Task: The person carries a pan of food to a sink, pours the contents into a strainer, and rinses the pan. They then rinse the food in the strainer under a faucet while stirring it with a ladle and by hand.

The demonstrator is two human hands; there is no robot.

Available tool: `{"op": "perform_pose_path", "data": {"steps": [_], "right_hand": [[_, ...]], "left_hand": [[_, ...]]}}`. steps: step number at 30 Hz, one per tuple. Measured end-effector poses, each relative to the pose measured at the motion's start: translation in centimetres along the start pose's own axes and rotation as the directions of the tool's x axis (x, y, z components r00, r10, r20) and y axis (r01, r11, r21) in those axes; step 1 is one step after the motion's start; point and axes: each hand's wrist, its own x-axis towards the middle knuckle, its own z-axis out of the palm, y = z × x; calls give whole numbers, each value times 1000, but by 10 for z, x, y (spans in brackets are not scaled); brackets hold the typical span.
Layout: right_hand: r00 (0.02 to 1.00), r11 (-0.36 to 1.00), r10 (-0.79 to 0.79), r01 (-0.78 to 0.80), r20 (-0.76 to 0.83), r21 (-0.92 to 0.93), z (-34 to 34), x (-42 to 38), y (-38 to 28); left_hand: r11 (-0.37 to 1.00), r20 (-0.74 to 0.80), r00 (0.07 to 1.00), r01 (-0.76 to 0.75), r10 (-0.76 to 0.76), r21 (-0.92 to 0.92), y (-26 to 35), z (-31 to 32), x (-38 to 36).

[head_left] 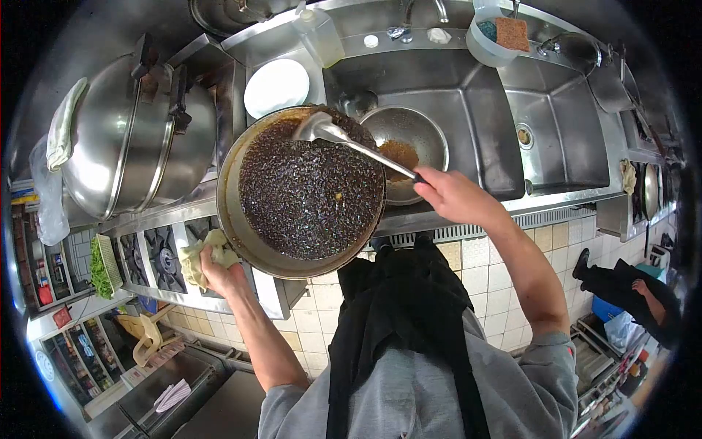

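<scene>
At left by the sink (431,73), I see a pot (229,197) of dark liquid (314,197), the left hand (224,274) clutching a cloth (199,262), presumably against heat, the right hand (457,196) gripping a ladle (349,140) endwise, probably for reach.

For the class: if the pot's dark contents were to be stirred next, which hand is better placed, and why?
Probably the right hand: it grips the metal utensil, whose head is at the dark contents. The left hand is occupied, holding a cloth beside the pot.
</scene>
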Motion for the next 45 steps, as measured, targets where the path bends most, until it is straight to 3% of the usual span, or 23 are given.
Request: {"op": "perform_pose_path", "data": {"steps": [4,6,10,12,16,18,20,22,26,32,37,45], "right_hand": [[999,997,20,-17,-37,78,-18,-39,6],[990,988,138,-139,15,63,-28,-60,7],[995,993,102,-101,-10,57,-37,-92,14],[990,993,112,-109,-85,41,-36,-100,10],[991,991,107,-99,-86,91,-20,-88,5],[985,991,-85,100,-153,94,-1,-65,9],[998,983,-46,52,-40,179,-1,-37,-12],[973,984,-173,178,-155,21,25,-8,0],[964,981,-194,196,-184,-3,33,11,-6],[989,993,-118,116,-90,-32,5,-22,9],[995,999,35,-34,-95,4,-25,-73,16],[977,996,-10,-10,-212,-92,-31,-113,4]], "left_hand": [[1000,-38,999,6,-5,14,5,13,-12],[1000,-4,1000,0,1,15,4,8,-9],[1000,-4,1000,6,-6,26,5,9,-11],[996,-27,997,79,-78,33,7,10,-12],[998,-6,999,42,-42,40,8,13,-16],[999,27,999,19,-20,44,8,14,-17],[999,25,1000,7,-8,47,7,14,-17],[999,38,999,13,-15,47,3,17,-18],[999,28,1000,-1,0,49,5,21,-21],[1000,2,1000,6,-6,29,-1,8,-14],[999,8,999,39,-39,3,-1,9,-18],[1000,-8,1000,7,-7,22,-2,10,-18]]}}
